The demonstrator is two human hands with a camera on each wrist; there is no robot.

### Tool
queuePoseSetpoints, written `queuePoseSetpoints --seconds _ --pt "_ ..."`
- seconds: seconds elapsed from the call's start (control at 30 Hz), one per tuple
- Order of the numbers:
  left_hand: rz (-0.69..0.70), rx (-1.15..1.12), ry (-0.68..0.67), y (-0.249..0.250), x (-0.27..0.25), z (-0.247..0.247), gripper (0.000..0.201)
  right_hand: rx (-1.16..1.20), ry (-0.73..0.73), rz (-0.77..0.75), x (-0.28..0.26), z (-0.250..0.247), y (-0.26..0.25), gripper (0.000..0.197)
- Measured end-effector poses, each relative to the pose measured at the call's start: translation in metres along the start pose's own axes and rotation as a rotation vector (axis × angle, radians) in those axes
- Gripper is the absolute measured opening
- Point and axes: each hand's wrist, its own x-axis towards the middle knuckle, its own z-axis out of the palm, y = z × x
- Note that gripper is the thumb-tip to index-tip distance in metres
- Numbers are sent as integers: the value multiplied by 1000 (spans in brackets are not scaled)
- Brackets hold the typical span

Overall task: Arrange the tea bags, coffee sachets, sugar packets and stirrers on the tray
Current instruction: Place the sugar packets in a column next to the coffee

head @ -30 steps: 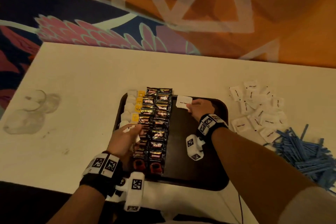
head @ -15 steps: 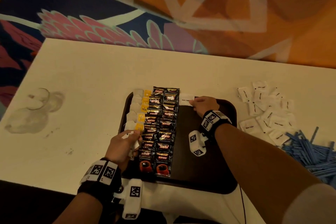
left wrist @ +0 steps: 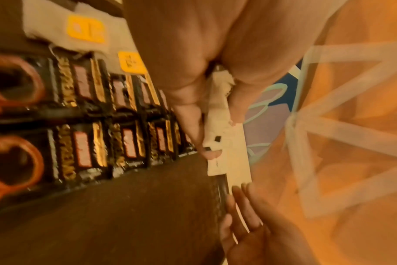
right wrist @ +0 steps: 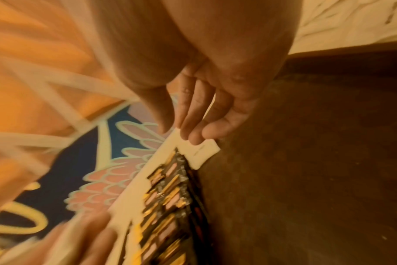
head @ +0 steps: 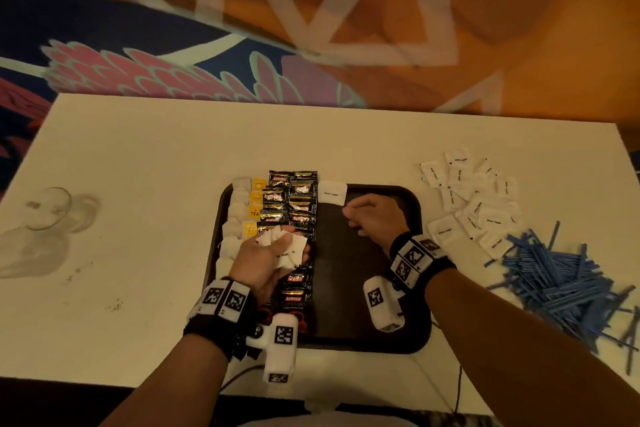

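A dark tray (head: 381, 340) sits mid-table. It holds a column of tea bags (head: 239, 211) at its left and two columns of black coffee sachets (head: 292, 204) beside them. One white sugar packet (head: 331, 191) lies at the tray's far edge, right of the coffee. My right hand (head: 348, 215) hovers just behind it, fingers relaxed and empty; the right wrist view shows the fingertips (right wrist: 194, 138) at the packet (right wrist: 203, 152). My left hand (head: 277, 243) holds a bunch of sugar packets (head: 289, 251) over the coffee columns, pinched between thumb and fingers (left wrist: 193, 125).
Loose sugar packets (head: 471, 198) lie on the white table (head: 138, 166) right of the tray, with a heap of blue stirrers (head: 561, 274) nearer me. Clear glassware (head: 48, 208) stands at the far left. A cable (head: 459, 388) hangs over the front edge.
My right hand set the sugar packet down at the tray's far edge, let go and drew back a little. My left hand shifted right over the coffee sachets, its packets now showing.
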Motion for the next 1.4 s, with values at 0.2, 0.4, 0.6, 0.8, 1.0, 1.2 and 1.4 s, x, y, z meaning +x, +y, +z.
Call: queuePoseSetpoints --seconds 0.2,0.4,0.6,0.8,1.0,1.2,1.4 --pt "-51 -92 -176 1 -10 43 24 -106 -129 -188 -54 -1 -16 23" --pt "-64 -17 -234 -2 -15 57 17 -126 -64 -163 -69 -19 -6 11" --pt "19 -91 -149 -5 -15 50 28 131 51 -70 -75 -37 -5 4" --pt "165 315 -152 -5 -17 52 15 37 4 -162 -77 -47 -5 7" --pt "306 393 -93 -6 -17 72 10 58 -26 -139 -78 -42 4 10" --pt "332 437 46 -14 -7 71 3 198 14 -22 -69 -34 16 8" --pt "330 518 134 -17 3 58 9 3 53 -91 -36 -35 18 6"
